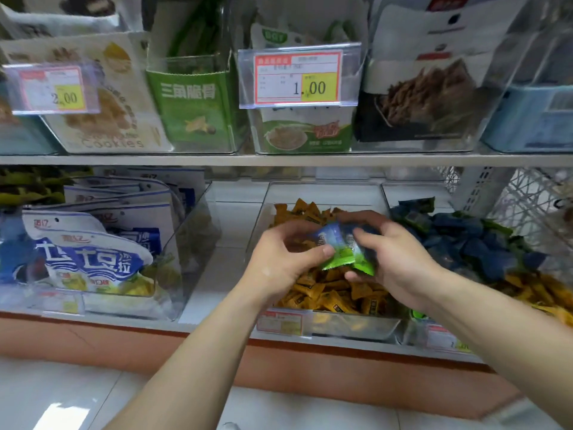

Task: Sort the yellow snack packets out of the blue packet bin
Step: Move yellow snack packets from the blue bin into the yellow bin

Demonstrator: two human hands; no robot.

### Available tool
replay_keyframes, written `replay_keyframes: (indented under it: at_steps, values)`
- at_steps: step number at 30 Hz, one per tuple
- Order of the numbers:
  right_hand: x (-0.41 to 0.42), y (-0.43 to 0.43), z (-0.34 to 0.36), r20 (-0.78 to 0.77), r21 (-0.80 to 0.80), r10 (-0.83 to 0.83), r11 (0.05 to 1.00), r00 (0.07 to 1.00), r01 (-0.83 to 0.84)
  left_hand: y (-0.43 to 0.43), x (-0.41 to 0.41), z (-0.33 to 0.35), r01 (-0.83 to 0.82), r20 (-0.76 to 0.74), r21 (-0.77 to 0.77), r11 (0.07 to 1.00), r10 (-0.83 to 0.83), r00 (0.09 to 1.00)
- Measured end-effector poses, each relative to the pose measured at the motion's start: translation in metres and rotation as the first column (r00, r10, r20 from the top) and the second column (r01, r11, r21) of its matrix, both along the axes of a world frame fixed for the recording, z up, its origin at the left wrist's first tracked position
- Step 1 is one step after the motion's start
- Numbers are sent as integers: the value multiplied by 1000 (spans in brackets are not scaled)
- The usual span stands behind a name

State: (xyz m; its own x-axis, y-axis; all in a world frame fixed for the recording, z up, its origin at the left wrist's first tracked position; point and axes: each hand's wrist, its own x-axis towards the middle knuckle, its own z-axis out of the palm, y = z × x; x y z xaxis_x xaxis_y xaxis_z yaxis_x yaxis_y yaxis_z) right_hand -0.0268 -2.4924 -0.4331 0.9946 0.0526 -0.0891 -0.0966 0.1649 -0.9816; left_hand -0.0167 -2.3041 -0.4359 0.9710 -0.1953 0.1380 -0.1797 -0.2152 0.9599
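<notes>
Both my hands hover over the clear bin of yellow snack packets (335,296) on the lower shelf. My left hand (279,259) pinches a blue-and-green packet (333,246) between thumb and fingers. My right hand (393,259) grips a second blue-and-green packet (361,256) beside it; the two packets touch. To the right stands the bin of blue packets (474,243), with several yellow packets (536,293) lying at its front right.
Clear bin wall (198,243) at left holds large white-and-blue bags (93,259). An upper shelf edge (279,159) runs just above, with boxed snacks and price tags (297,77). White wire mesh (521,193) stands at right. Tiled floor (62,395) lies below.
</notes>
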Motion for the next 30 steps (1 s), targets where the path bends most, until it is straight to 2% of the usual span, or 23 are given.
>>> replay_keyframes:
  at_steps: [3, 4, 8, 10, 11, 12, 14, 15, 17, 19, 21, 22, 23, 25, 26, 27, 28, 29, 30]
  values:
    - [-8, 1, -1, -16, 42, -47, 998, 999, 47, -23, -1, -4, -55, 28, 65, 996, 53, 998]
    - [-11, -1, -2, 6, -1, -33, 999, 999, 33, -31, -1, -4, -73, 46, 69, 995, 70, 997]
    - [-16, -16, 1, 70, -134, -56, 989, 996, 65, -57, -4, -2, -41, 82, -49, 998, 45, 996]
    - [-14, -32, 7, 202, -292, -91, 945, 975, 148, -61, -3, -1, 0, 87, -84, 996, 8, 996]
    - [-12, -42, 8, 296, -397, -91, 894, 951, 209, -61, -2, -2, 3, 92, -73, 997, 4, 996]
    - [-10, -52, 10, 384, -495, -76, 824, 920, 275, -59, 0, -4, -5, 106, -22, 1000, 8, 994]
    - [-4, -76, 9, 511, -648, -29, 644, 859, 407, -53, 4, -8, -34, 169, 219, 975, -4, 986]
    - [1, -87, 8, 551, -692, 1, 560, 834, 457, -52, 6, -11, -40, 190, 345, 938, -29, 981]
    - [12, -109, 4, 590, -744, 45, 419, 806, 521, -53, 9, -15, -32, 192, 495, 868, -74, 979]
    - [24, -127, 0, 485, -861, 77, 215, 871, 461, -60, 13, -18, -30, 206, 591, 806, -114, 972]
    - [32, -136, -7, 263, -963, 16, -62, 965, 264, -70, 15, -21, -11, 215, 673, 739, -182, 960]
    - [33, -137, -9, 197, -971, -52, -147, 979, 187, -74, 15, -24, 5, 214, 707, 707, -220, 952]
    - [34, -136, -9, 187, -968, -109, -187, 976, 165, -78, 14, -27, 22, 205, 735, 678, -253, 946]
    - [35, -130, -3, 311, -940, -103, -183, 945, 289, -83, 14, -35, 59, 161, 782, 620, -294, 942]
    - [33, -125, 1, 389, -916, -44, -126, 920, 381, -84, 15, -39, 73, 139, 811, 580, -313, 940]
    - [31, -118, 3, 446, -894, 28, -23, 895, 447, -84, 16, -41, 79, 126, 840, 537, -334, 934]
    - [28, -109, 4, 462, -886, 98, 91, 882, 454, -84, 18, -42, 73, 127, 861, 503, -353, 927]
    - [24, -100, 3, 434, -898, 178, 161, 883, 409, -82, 20, -42, 58, 142, 870, 489, -364, 921]
    - [21, -91, -1, 371, -927, 261, 159, 891, 339, -80, 23, -42, 44, 162, 868, 494, -366, 917]
